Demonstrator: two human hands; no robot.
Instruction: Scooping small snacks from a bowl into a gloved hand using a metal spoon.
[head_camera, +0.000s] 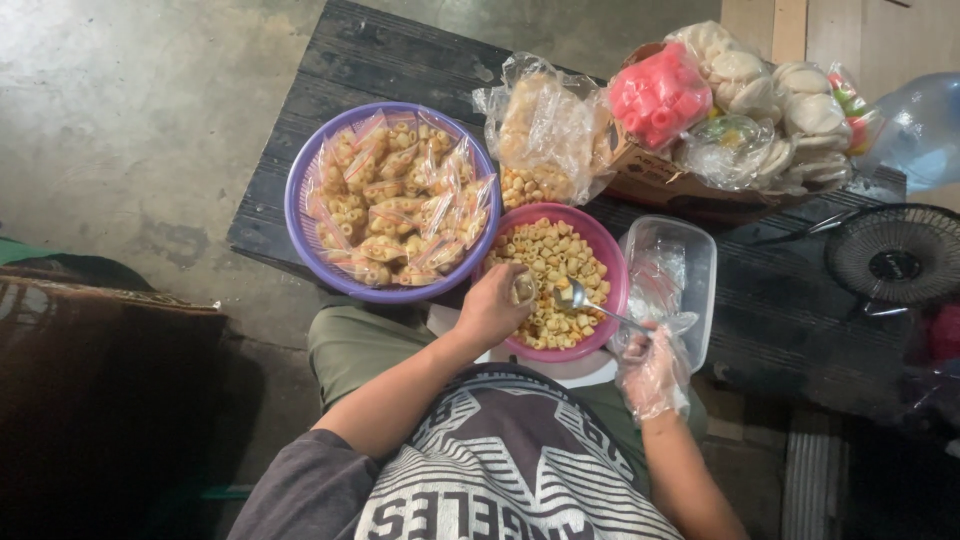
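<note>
My left hand (492, 305) holds a small clear plastic bag (523, 288) at the near rim of a pink bowl (612, 262) of yellow ring-shaped snacks (555, 262). My right hand (652, 372), in a clear plastic glove, holds a metal spoon (585, 299) whose scoop hovers over the snacks, just right of the bag. To the left of the pink bowl sits a purple bowl (298, 200) heaped with several filled small snack packets (400, 200).
A clear plastic container (698, 270) stands right of the pink bowl. Behind it are a large bag of snacks (545, 130), a cardboard box (640, 175) with pink and white crackers, a black fan (895, 255) and a water jug (920, 125). All rest on a dark wooden bench (370, 60).
</note>
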